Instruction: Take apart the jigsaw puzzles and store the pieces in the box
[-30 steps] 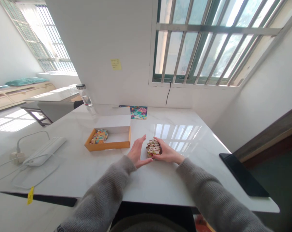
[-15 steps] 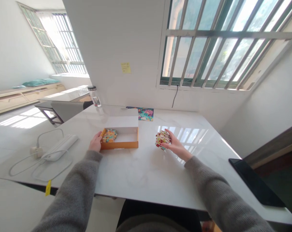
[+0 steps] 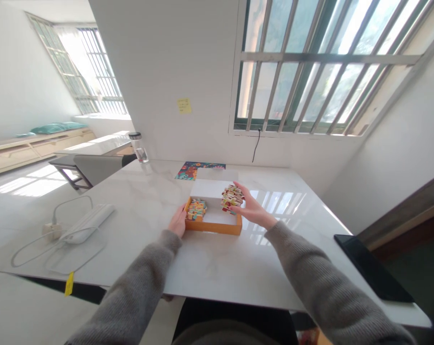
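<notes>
An orange box [image 3: 214,227] with a white inside and its white lid flap raised at the back stands on the white table. Puzzle pieces [image 3: 196,210] fill its left part. My left hand [image 3: 178,221] grips the box at its left end. Over the right part of the box, my right hand [image 3: 255,209] is closed round a stack of puzzle pieces [image 3: 232,197]; its thumb is in front and its fingers behind. A colourful picture sheet [image 3: 186,171] lies behind the box, partly covered by the flap.
On the table [image 3: 198,268], a clear bottle [image 3: 139,148] stands at the back left. A power strip [image 3: 89,223] with looping cables lies at the left. A black flat device [image 3: 371,268] rests along the right edge. A yellow note [image 3: 184,106] is on the wall.
The box has slid to the right with my left hand on it. My right hand has moved slightly left, bringing its stack over the box. More of the picture sheet's left side shows.
</notes>
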